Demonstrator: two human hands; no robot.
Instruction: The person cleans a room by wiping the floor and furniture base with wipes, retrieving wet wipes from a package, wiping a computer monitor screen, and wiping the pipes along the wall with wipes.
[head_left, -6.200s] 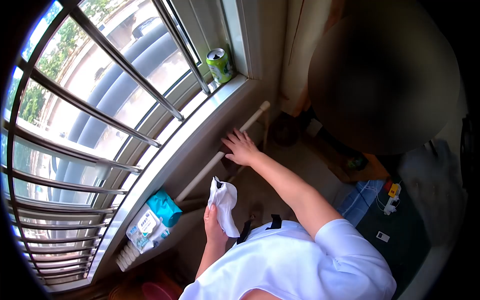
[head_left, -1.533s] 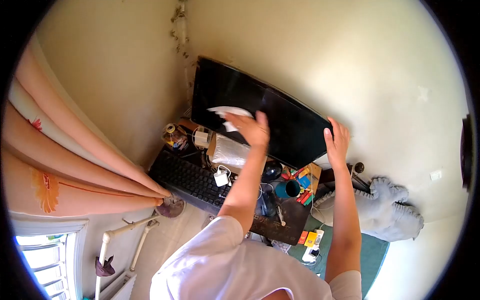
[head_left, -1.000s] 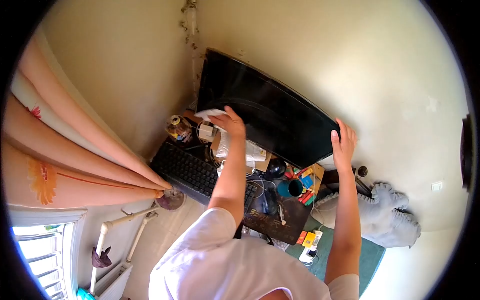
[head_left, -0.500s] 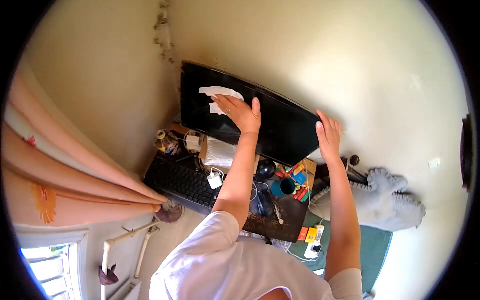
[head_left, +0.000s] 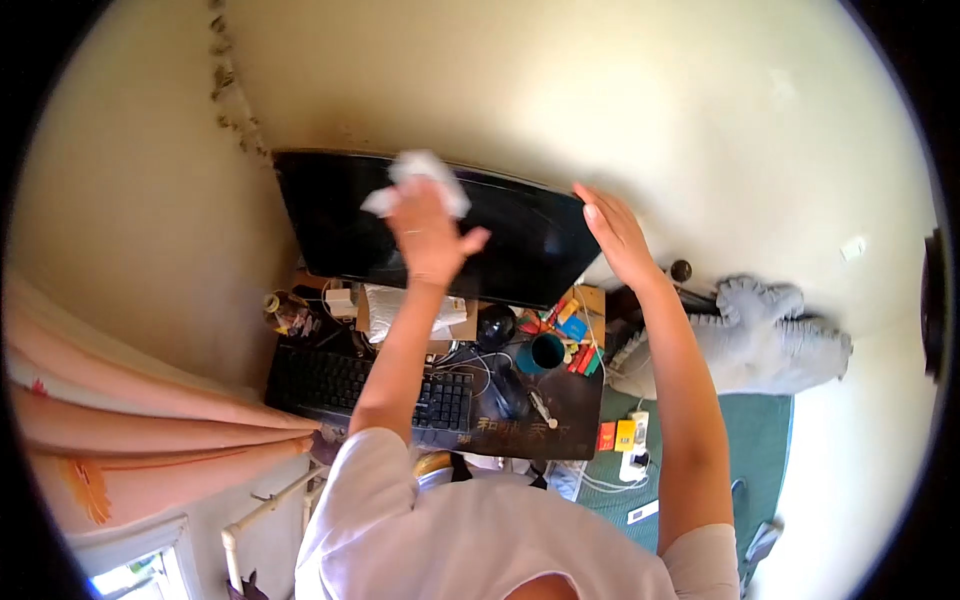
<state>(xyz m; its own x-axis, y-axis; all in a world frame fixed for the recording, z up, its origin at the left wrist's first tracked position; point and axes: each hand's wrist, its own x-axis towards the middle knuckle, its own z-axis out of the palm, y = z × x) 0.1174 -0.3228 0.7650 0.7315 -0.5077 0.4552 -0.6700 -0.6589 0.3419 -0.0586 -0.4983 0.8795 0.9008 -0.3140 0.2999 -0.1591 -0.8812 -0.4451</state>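
Note:
A wide black monitor (head_left: 520, 230) stands at the back of a dark desk, against the wall. My left hand (head_left: 428, 238) presses a white tissue (head_left: 440, 182) to the upper left-middle part of the screen, where the tissue reaches the top edge. Motion blurs these fingers; the thumb sticks out to the right. At the monitor's upper right corner my right hand (head_left: 618, 238) grips the side edge, thumb toward the front. Some of its fingers are hidden behind the corner.
Below the screen are a black keyboard (head_left: 445, 400), a teal cup (head_left: 541, 353), a silvery packet (head_left: 395, 312), a mouse (head_left: 511, 392), a jar (head_left: 287, 313) and cables. A grey cloth cover (head_left: 740, 350) lies to the right. A curtain (head_left: 150, 400) hangs on the left.
My left hand has slid the tissue to the screen's top edge. The right hand stays at the monitor's corner. The whole view has turned, so the monitor appears further left and more level.

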